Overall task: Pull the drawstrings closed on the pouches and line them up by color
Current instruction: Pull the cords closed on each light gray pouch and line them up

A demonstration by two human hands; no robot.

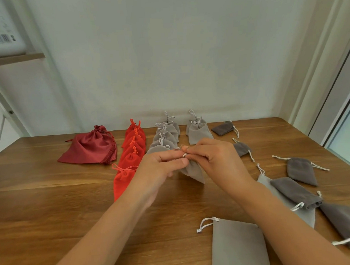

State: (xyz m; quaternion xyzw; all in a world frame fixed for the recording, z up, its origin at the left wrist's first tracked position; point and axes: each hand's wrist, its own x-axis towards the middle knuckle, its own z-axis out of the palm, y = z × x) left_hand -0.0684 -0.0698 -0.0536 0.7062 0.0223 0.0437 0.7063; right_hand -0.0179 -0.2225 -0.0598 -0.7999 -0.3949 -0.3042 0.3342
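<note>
Head view: left hand (161, 168) and right hand (216, 156), fingers curled, pinched the mouth of a light grey pouch (195, 172) at the centre of the table (52, 197); its long axis ran 11-to-5 o'clock, mouth toward 11.

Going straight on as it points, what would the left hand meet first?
The left hand would probably meet the right hand first; both hold the light grey pouch between them.

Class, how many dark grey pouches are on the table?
5, all on the right: farthest pouch, second pouch, third pouch, fourth pouch on a light pouch, nearest pouch. More may lie off-frame.
</note>
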